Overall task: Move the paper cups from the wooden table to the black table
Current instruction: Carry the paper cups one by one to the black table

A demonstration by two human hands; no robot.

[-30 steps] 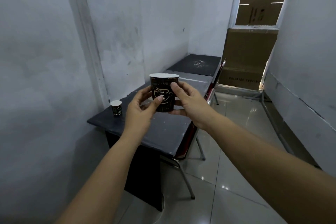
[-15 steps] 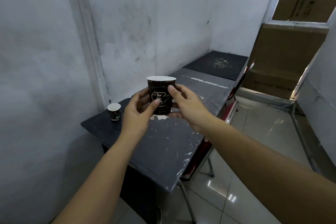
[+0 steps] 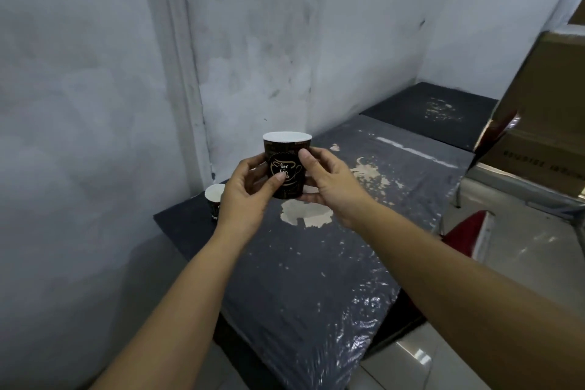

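Note:
A dark paper cup (image 3: pixel 286 165) with a white rim and a gold coffee print is held upright in the air above the black table (image 3: pixel 304 263). My left hand (image 3: pixel 245 196) grips its left side and my right hand (image 3: pixel 332 184) grips its right side and base. A second, smaller dark paper cup (image 3: pixel 214 199) stands on the table's far left corner, partly hidden behind my left hand. The wooden table is out of sight.
The black table has a worn, peeling top and runs along a white wall (image 3: pixel 253 41). A second dark tabletop (image 3: pixel 433 114) adjoins it farther back. A red chair (image 3: pixel 468 231) stands at the table's right side. Cardboard boxes (image 3: pixel 544 111) are stacked at right.
I have stepped closer to the black table, which now fills more of the view. Both hands still hold the cup at the same height in front of me.

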